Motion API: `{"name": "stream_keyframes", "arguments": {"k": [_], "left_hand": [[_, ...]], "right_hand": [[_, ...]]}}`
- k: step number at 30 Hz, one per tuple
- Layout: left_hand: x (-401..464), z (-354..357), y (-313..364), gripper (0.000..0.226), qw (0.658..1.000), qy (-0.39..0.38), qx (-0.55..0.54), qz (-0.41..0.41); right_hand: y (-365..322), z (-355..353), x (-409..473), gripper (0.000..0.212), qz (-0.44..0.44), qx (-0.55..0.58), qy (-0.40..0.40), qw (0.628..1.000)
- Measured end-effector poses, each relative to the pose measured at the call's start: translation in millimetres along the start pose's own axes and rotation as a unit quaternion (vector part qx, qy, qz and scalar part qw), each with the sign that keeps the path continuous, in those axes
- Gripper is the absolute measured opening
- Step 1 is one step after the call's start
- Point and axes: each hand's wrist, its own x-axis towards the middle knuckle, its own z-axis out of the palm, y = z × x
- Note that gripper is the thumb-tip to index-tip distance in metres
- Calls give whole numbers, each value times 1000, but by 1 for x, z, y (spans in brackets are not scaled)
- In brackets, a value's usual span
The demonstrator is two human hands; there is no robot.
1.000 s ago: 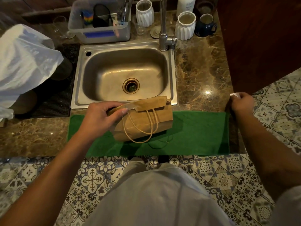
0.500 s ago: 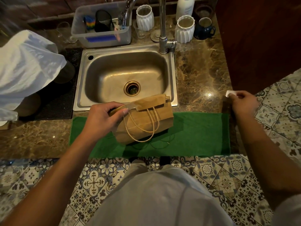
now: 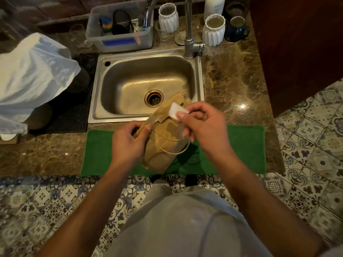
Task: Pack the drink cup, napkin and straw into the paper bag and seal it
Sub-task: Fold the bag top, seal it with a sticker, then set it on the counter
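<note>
A brown paper bag (image 3: 163, 143) with string handles stands on the green mat (image 3: 237, 145), its top folded over toward the sink. My left hand (image 3: 128, 143) grips the bag's left side by the folded top. Pinched between thumb and fingers of my right hand (image 3: 202, 123) is a small white sticker (image 3: 175, 110), held over the folded flap. The cup, napkin and straw are not visible; the bag hides whatever is inside.
The steel sink (image 3: 104, 93) and tap (image 3: 189, 34) lie right behind the bag. Two white ribbed cups (image 3: 213, 30), a blue mug (image 3: 236, 29) and a plastic bin (image 3: 120, 28) stand at the back. A white plastic bag (image 3: 31, 76) covers something at left. A wooden cabinet (image 3: 297, 43) stands at right.
My right hand has swung from the counter's right edge to above the bag, bringing the white sticker. The bag has turned and tilted, its folded top now pointing toward the sink.
</note>
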Motion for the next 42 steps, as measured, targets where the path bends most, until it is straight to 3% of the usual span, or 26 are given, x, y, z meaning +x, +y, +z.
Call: {"name": "stream_keyframes", "arguments": {"k": [6,22,34,38,42], "left_hand": [[-17,1,-8,5,1000,12,-19,7],[-23,0,-10,9,1000,-4,-14,3],[-17,-3,-9,7,1000,-7,-24,-7],[-15,-4,-9,8,1000,-9,-24,4],[-13,-5,-9,7,1000,-9,-25,0]], "right_hand": [[30,47,-4,14,54,-32,-26,998],[54,53,-1,16,25,-100,4,995],[43,43,-2,11,-116,-250,-35,961],[39,42,-3,12,-209,-317,-36,924],[33,38,-1,14,-213,-359,-53,907]]}}
